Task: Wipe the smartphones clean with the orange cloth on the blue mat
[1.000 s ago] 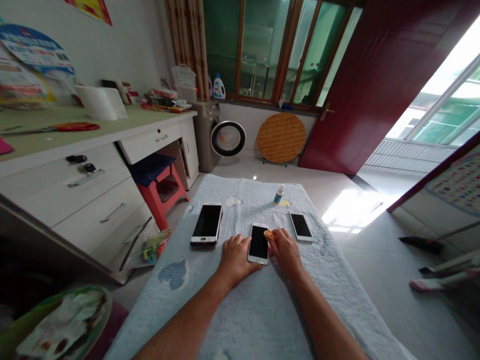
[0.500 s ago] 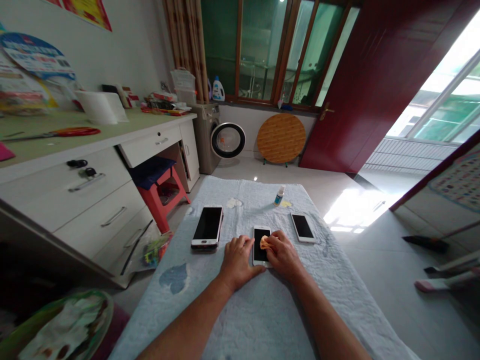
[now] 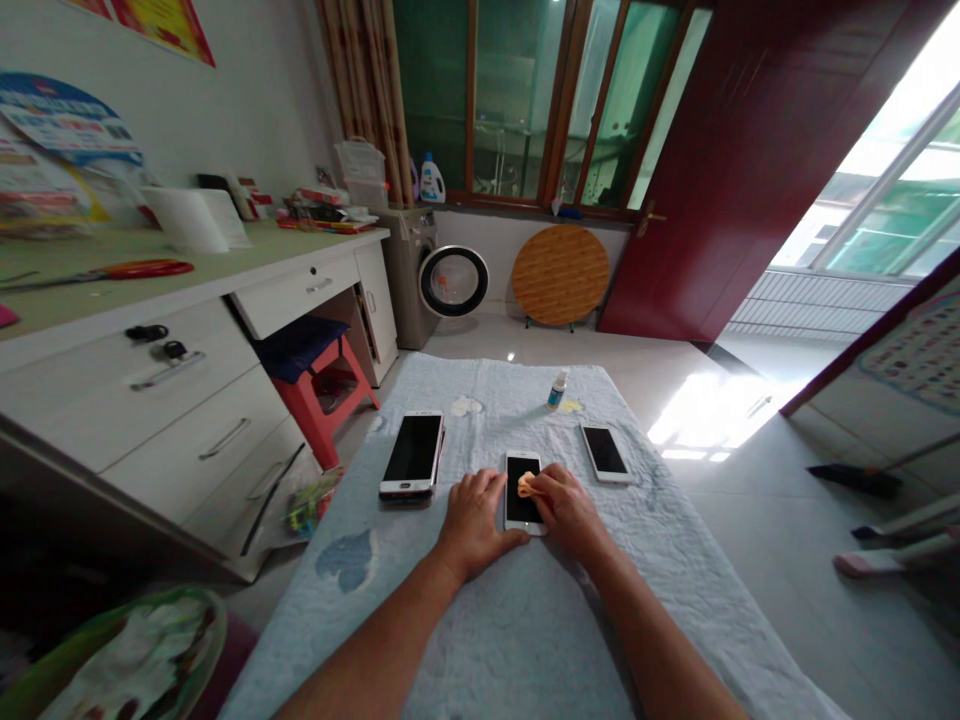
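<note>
A white-framed smartphone [image 3: 514, 510] with a dark screen lies flat on the cloth-covered table in front of me. My left hand [image 3: 474, 520] grips its left side, with the fingertips at the upper left edge and the thumb at the bottom edge. Pinched in the fingers of my right hand [image 3: 564, 505] is a small orange cloth [image 3: 528, 484], pressed against the screen. To the left lies a larger white phone [image 3: 412, 448], stacked on something dark. Another white phone [image 3: 605, 453] rests to the right. Behind stands a small spray bottle [image 3: 556, 390], upright.
A light blue cloth [image 3: 495, 640] covers the table. At left are a white desk [image 3: 180, 330], a red stool [image 3: 322, 390] and a bin [image 3: 214, 640] with waste. Beyond stand a washing machine [image 3: 409, 270] with its round door open and a round wooden tabletop [image 3: 561, 275].
My right hand and the orange cloth have shifted slightly left across the screen. My left hand keeps its place on the phone. The view has moved a little.
</note>
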Motion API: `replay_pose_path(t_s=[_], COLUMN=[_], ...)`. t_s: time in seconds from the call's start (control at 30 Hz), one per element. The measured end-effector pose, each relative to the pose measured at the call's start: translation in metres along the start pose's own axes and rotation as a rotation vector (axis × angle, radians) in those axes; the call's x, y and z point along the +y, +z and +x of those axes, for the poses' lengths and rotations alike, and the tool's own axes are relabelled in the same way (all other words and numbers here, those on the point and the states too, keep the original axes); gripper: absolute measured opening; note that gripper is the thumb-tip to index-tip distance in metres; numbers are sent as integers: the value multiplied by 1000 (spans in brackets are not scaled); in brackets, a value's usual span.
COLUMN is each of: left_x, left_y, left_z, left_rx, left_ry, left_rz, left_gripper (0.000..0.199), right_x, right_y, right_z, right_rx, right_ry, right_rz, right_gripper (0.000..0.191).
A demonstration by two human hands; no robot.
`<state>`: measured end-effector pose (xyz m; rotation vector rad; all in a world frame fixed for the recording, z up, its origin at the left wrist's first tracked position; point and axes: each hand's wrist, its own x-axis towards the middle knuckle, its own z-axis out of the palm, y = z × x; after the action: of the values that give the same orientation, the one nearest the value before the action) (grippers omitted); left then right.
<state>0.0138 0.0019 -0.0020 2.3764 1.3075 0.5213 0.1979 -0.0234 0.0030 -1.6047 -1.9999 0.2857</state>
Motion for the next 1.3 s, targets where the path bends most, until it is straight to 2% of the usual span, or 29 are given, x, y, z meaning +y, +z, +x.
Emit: replay_pose_path(t_s=[0.1, 0.23, 0.43, 0.53, 0.83, 0.9, 1.1, 1.3], left_x=[-1, -1, 1, 2, 3, 3, 0, -1], left_y=[1, 2, -1, -1, -3, -4, -5, -6], left_z=[0, 0, -1, 0, 0, 1, 6, 11], left_rx=[-22, -18, -15, -24, -44, -55, -103, -90], left_ry=[3, 5, 19, 26, 24, 23, 38, 48], left_rz=[5, 5, 14, 10, 10, 10, 21, 43], left_gripper=[79, 86, 73, 73, 77, 78, 80, 79], right_x=[-4, -13, -19, -15, 6, 6, 5, 19], right_y=[-2, -9, -18, -14, 5, 4, -4, 4], right_z=[-1, -6, -10, -8, 2, 5, 22, 53], right_rx=[-26, -116, -227, -185, 55, 51, -82, -44], right_ry=[-21, -84, -123, -84, 69, 89, 104, 122], right_rz=[31, 106, 184, 180, 29, 7, -129, -179], right_gripper=[22, 20, 19, 22, 26, 26, 26, 25])
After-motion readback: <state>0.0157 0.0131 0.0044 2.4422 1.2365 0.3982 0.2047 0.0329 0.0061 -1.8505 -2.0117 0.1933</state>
